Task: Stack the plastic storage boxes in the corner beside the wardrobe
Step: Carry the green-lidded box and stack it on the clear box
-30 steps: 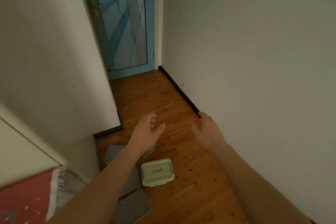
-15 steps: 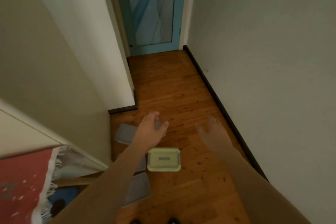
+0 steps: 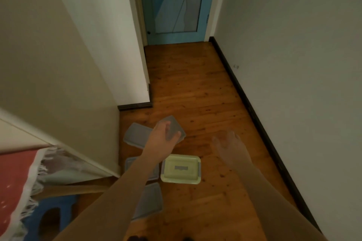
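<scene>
Several plastic boxes lie on the wooden floor (image 3: 195,92) beside the beige wardrobe (image 3: 58,68). A pale green box (image 3: 180,169) with grey clips sits in the middle. A grey box (image 3: 136,135) lies near the wardrobe's corner, and another grey box (image 3: 176,126) is just right of it. Two more grey boxes (image 3: 151,199) lie partly under my left forearm. My left hand (image 3: 161,138) hovers over the right-hand grey box with thumb and fingers spread. My right hand (image 3: 229,146) is blurred and hangs above the floor with fingers spread, holding nothing.
A white wall (image 3: 293,64) with a black skirting board (image 3: 244,100) runs along the right. A blue glazed door (image 3: 176,6) closes the far end. A red fringed cloth (image 3: 17,172) and a blue stool (image 3: 49,217) sit at the lower left.
My view has tipped down and turned towards the boxes. Both hands have lowered, and my left hand has come over the grey box.
</scene>
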